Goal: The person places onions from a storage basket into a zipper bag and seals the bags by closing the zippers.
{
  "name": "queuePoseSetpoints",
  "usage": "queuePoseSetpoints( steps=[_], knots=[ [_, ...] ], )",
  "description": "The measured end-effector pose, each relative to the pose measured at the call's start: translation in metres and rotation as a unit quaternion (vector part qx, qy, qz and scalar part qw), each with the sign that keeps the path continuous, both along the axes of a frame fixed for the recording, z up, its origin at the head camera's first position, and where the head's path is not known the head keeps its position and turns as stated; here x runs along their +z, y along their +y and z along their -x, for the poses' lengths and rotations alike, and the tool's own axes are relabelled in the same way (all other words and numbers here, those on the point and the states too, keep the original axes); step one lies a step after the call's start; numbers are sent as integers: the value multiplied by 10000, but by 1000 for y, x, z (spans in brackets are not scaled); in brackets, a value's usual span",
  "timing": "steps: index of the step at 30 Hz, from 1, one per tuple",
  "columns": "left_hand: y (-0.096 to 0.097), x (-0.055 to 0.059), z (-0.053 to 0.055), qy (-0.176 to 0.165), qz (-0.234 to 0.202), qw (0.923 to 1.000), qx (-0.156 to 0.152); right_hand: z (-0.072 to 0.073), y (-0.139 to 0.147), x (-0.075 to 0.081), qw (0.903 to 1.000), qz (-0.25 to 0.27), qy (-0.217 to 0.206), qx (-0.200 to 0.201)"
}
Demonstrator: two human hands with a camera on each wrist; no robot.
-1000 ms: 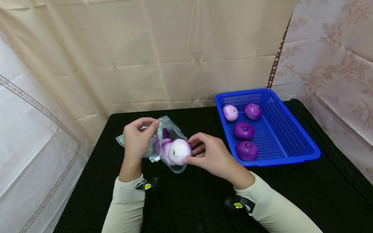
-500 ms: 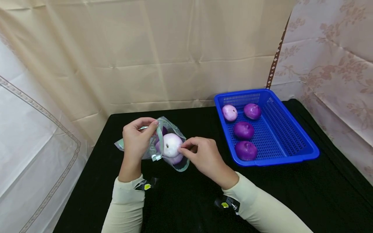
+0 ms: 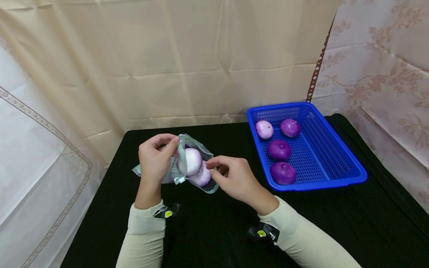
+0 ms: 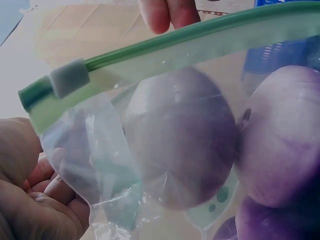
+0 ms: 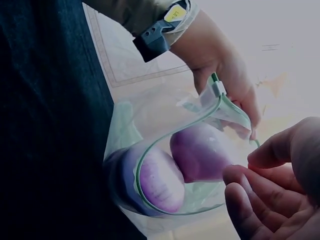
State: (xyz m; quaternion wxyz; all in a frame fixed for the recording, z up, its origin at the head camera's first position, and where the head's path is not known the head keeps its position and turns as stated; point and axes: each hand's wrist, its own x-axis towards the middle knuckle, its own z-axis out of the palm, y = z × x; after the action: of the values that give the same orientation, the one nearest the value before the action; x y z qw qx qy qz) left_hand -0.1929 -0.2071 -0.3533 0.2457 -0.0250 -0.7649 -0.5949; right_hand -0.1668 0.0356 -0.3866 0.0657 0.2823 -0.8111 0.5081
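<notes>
- Two glossy, rounded onions close together in the clear bag (image 3: 173, 174): a whitish onion (image 3: 191, 162) and, nearer the right of the bag's mouth, a lilac onion (image 3: 202, 175).
- Low in the bag, only partly in view, a deeper purple onion (image 4: 272, 222).
- Along the bag's mouth, a green zip (image 4: 165, 40) with a pale slider (image 4: 69, 78).
- At the left of the bag, pinching its rim between thumb and fingers, the left hand (image 3: 152, 162).
- At the right of the bag's mouth, fingers bent beside the rim, the right hand (image 3: 234, 178); impossible to tell whether pinching it.
- Well to the right of the bag, a blue basket (image 3: 321, 185) with four onions, one pale pinkish (image 3: 264, 130), three deep purple.
- Under the bag, a black-covered counter (image 3: 214, 230).
</notes>
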Motion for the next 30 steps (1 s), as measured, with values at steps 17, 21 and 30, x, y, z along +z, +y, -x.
queuePoseSetpoints(
  steps=[17, 21, 30],
  knots=[
    [-3, 0, -1, 4, -65, 10000, -61, 2, 19, 14, 9987, -317, -386, 58],
    [-4, 0, -1, -3, -85, 10000, -49, 4, 24, 17, 9986, -328, -396, 95],
    [-4, 1, -1, -24, -66, 9999, -82, 5, 42, 27, 9971, -517, -565, 40]
  ],
)
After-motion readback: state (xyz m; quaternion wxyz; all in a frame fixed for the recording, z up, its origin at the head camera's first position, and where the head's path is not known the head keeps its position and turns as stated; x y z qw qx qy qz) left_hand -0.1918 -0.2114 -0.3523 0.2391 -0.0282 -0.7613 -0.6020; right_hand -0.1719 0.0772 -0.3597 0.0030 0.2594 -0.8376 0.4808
